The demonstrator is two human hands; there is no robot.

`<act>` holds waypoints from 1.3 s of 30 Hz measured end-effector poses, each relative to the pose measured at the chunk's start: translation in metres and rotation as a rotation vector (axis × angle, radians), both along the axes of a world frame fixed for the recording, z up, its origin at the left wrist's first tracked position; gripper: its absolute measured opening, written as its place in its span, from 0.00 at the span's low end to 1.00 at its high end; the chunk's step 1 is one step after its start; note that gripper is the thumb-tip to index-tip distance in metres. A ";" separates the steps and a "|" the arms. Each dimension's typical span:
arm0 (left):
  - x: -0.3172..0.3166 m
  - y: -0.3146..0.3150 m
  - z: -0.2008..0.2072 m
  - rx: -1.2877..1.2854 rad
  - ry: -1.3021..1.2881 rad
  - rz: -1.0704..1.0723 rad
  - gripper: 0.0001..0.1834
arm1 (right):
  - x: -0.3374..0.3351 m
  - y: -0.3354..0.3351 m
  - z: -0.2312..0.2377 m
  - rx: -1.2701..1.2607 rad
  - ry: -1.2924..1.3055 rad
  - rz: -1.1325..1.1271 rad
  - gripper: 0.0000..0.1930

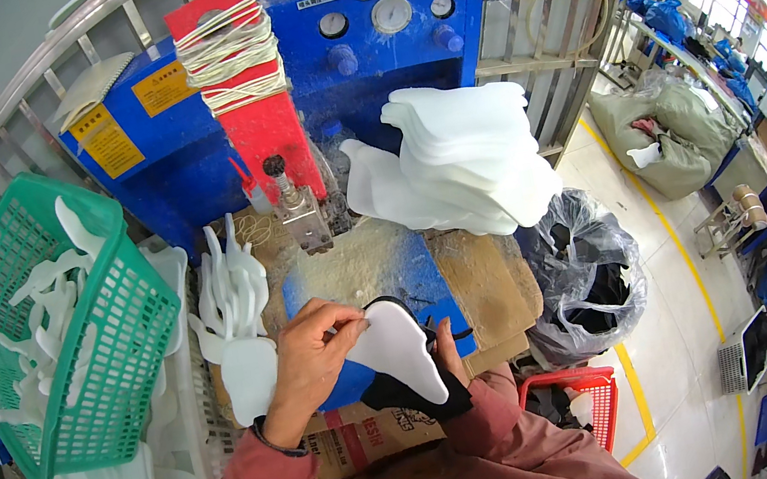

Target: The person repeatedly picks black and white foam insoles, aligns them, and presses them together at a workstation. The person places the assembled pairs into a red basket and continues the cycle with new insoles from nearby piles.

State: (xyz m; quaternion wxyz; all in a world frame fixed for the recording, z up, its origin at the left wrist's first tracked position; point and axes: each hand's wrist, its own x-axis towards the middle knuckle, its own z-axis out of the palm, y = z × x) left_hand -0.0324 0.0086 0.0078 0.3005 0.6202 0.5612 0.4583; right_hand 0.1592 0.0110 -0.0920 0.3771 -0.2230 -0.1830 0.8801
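A flat white curved form (395, 344), smooth and tapering toward its lower end, lies over the work spot in front of me. Black fabric (411, 394) shows along its edge and behind its lower part. At the form's upper left edge, the thumb and fingertips of my left hand (314, 355) are pinched together. My right hand (449, 350) grips the form and fabric from the right, its thumb up and its other fingers hidden. Just beyond both hands is a blue plate (425, 273) with pale dust on it, below a metal clamp-like head (302, 218).
A red arm (269, 142) wound with pale cord rises from a blue machine (309, 34) with gauges. Stacked white forms (472, 159) stand to its right. Left is a green basket (104, 388) of white pieces. Right are a plastic bag (630, 285) of black pieces and a red basket (604, 405).
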 end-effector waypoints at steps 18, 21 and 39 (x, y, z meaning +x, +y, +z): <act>-0.009 0.008 -0.016 0.016 0.242 -0.008 0.12 | 0.000 -0.001 -0.028 0.068 -0.073 0.060 0.47; -0.012 0.011 -0.016 -0.016 0.309 -0.035 0.13 | -0.001 -0.001 -0.027 0.187 -0.088 0.088 0.47; 0.050 -0.049 -0.005 0.169 0.549 -0.236 0.17 | -0.001 0.005 -0.013 0.201 -0.212 0.002 0.41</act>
